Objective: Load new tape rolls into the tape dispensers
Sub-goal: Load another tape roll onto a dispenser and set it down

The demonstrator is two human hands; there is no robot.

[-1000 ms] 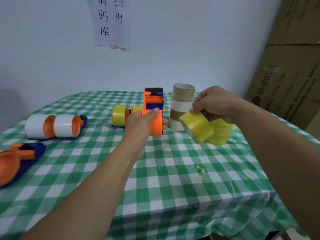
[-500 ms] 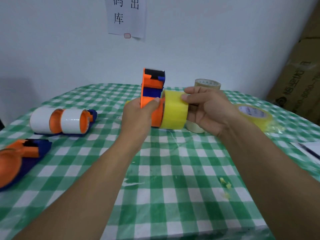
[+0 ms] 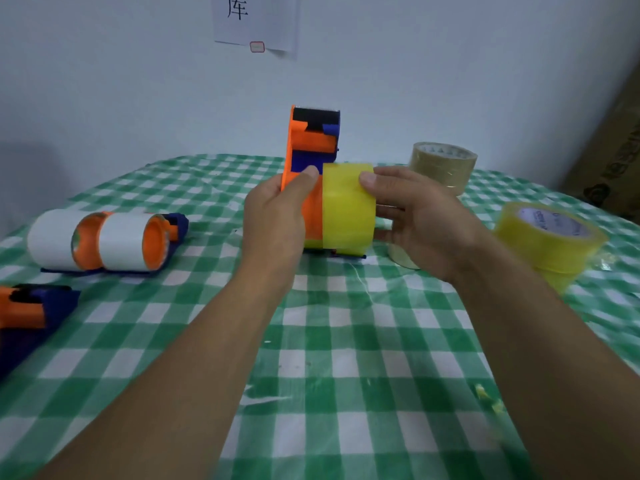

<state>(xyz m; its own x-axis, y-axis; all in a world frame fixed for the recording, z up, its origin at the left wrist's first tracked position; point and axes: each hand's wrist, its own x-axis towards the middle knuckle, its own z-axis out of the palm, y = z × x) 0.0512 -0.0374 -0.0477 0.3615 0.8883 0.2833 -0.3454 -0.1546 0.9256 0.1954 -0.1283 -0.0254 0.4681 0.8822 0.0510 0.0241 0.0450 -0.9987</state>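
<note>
Yellow roll (image 3: pixel 348 209) now against one dispenser (image 3: pixel 311 142), apart 1 s ago. Left hand (image 3: pixel 273 216) clamps dispenser, right hand (image 3: pixel 426 220) grips roll; I count two white rolls (image 3: pixel 121 239) at 9 o'clock.

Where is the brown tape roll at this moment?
In the head view, the brown tape roll sits right of centre, just behind the right hand and left of the stacked yellow rolls.

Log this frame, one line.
left hand: grips orange dispenser | right hand: holds yellow roll on its hub | seated: not fully
</note>
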